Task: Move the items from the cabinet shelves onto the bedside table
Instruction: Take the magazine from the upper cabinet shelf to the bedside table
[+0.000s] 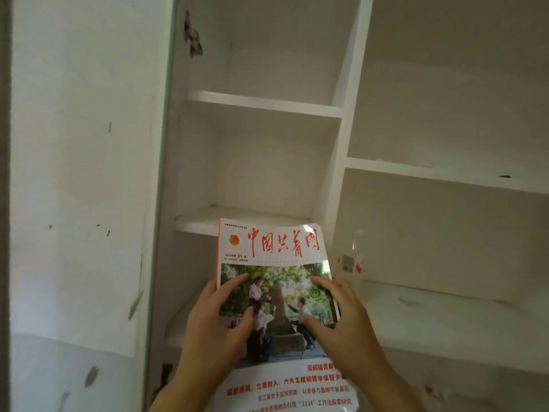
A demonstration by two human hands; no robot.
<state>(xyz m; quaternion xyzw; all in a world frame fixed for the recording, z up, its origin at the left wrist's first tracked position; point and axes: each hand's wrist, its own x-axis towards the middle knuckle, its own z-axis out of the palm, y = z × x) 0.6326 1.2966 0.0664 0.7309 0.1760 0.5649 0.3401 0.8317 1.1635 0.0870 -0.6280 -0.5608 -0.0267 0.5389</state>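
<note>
Both hands, left hand [221, 316] and right hand [341, 319], grip the magazine [276, 307].

1. White cabinet [341, 120] with open compartments, upright divider between a narrow left bay and a wider right bay.
2. Narrow shelf boards [261, 104] stacked in the left bay; a longer board [445, 171] to the right.
3. White wall panel [83, 173] at left, scuffed with dark marks.
4. Chipped patch [193, 37] high on the cabinet's inner side.
5. Soft, even light.
</note>
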